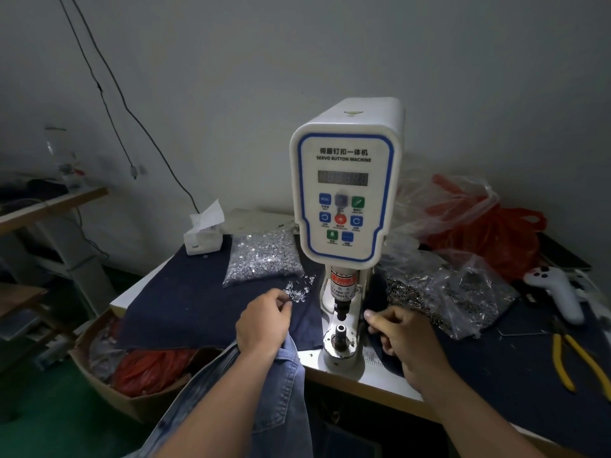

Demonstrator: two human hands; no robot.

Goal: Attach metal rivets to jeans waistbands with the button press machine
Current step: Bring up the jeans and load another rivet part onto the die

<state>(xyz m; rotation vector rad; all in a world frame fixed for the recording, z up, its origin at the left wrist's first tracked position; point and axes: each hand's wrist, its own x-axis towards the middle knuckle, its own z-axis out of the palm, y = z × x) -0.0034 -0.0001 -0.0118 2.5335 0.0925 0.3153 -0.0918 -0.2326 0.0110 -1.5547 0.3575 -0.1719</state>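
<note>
Nearest the camera, a pair of faded blue denim jeans (pixel 264 401) hangs off the front edge of the white surface (pixel 380 385), draped under the left forearm and cut off by the bottom of the frame, so the waistband itself isn't really visible. The left hand (pixel 263 320) sits on the dark navy cloth (pixel 185 302) with fingers curled together at a small scatter of loose silver rivets (pixel 299 290); looks like it's pinching one, but it's too tiny to be sure. The right hand (pixel 401 337) is just right of the press, thumb and fingers curled in, and I can't tell if anything's in it.

Between the hands is the white servo button machine (pixel 345 180), its black lower die (pixel 340 335) standing bare with an open gap under the upper punch (pixel 342 309). There's a strip of bare white surface around the base.

Left of the machine and further back is a clear bag of silver rivets (pixel 261 256), then a white tissue box (pixel 203 236). On the right, crumpled clear bags of dark metal parts (pixel 439 292), yellow-handled pliers (pixel 575 358) cut off by the frame edge, a white game controller (pixel 555 289) and a red plastic bag (pixel 489 233) crowd that side. Below the left edge sits a cardboard box (pixel 109 388) with red plastic in it.
</note>
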